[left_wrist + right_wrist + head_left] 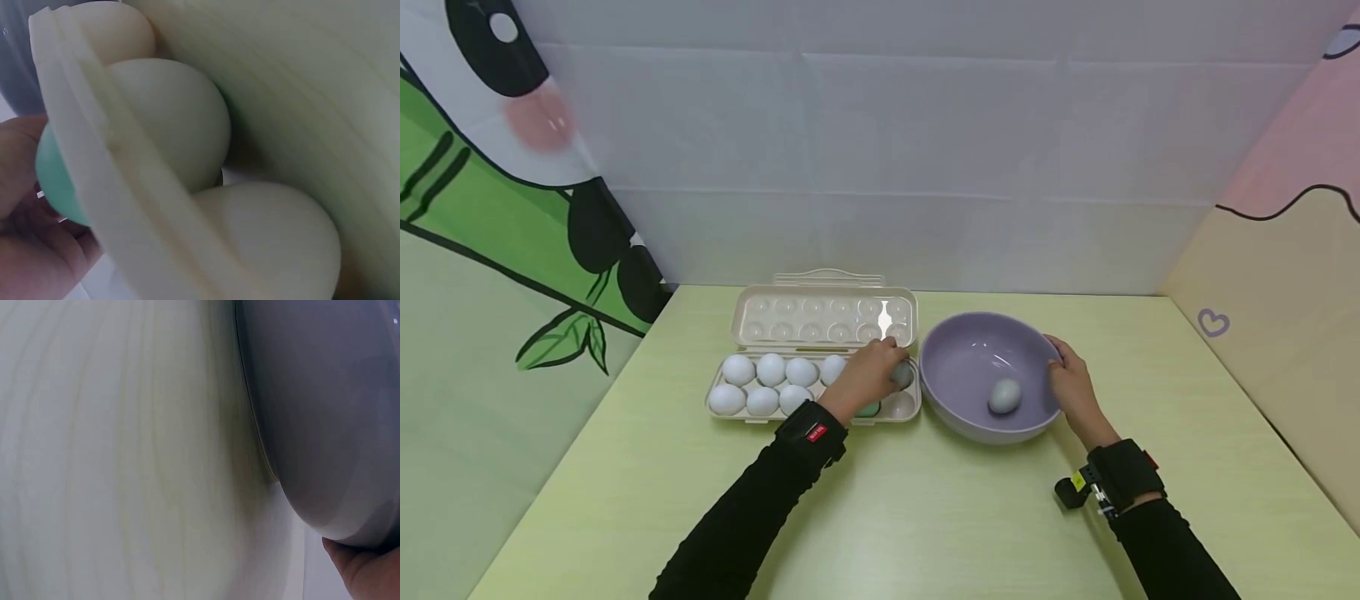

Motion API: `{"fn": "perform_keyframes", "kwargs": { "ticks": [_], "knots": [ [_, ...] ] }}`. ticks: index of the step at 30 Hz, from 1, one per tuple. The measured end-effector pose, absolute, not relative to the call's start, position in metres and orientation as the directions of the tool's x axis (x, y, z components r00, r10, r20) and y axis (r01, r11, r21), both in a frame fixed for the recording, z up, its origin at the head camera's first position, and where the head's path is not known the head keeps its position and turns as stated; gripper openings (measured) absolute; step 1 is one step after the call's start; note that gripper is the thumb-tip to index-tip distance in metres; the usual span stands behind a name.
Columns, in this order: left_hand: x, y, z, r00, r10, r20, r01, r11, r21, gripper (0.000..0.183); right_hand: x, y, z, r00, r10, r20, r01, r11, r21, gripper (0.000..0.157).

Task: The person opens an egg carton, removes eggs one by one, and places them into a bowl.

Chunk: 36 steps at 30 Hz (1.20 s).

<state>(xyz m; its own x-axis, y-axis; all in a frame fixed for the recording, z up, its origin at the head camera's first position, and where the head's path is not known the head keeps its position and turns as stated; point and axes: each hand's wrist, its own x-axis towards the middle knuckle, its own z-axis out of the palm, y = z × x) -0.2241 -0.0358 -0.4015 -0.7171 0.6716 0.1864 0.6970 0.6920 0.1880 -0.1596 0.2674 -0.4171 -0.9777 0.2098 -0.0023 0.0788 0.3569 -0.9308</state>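
Note:
My left hand [868,375] reaches over the right end of an open egg carton [797,417], its fingers around a grey-looking egg [902,374] at the back right corner. A green egg [868,409] sits in the front row, partly under that hand; the left wrist view shows the green egg [57,178] beside the fingers, behind the carton's edge. White eggs [763,402] fill the slots to the left. With my right hand [1075,387] I grip the right rim of a purple bowl [958,354]. One pale egg [1004,396] lies inside the bowl.
The carton's lid [823,317] is folded back behind it, and the bowl stands close to the carton's right end. Both are on a pale wood-grain table [940,517]. A white cloth wall [925,167] rises at the back, with printed sheets at both sides.

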Motion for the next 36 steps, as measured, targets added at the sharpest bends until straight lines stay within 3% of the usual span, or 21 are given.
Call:
{"fn": "perform_keyframes", "kwargs": {
  "ticks": [8,25,36],
  "knots": [
    [-0.222,-0.038,-0.397,-0.719,0.663,0.206,0.694,0.694,0.189,0.035,-0.159,0.267,-0.418,-0.976,0.218,-0.012,0.091,0.356,-0.93,0.049],
    [-0.221,-0.034,-0.352,-0.687,0.596,0.416,0.72,0.639,0.272,0.034,-0.159,0.266,-0.416,-0.976,0.218,-0.006,0.087,0.364,-0.927,0.05],
    [-0.214,0.0,-0.355,-0.673,0.65,0.352,0.739,0.612,0.281,0.035,-0.161,0.267,-0.418,-0.974,0.227,-0.006,0.091,0.365,-0.926,0.05]
  ]
}}
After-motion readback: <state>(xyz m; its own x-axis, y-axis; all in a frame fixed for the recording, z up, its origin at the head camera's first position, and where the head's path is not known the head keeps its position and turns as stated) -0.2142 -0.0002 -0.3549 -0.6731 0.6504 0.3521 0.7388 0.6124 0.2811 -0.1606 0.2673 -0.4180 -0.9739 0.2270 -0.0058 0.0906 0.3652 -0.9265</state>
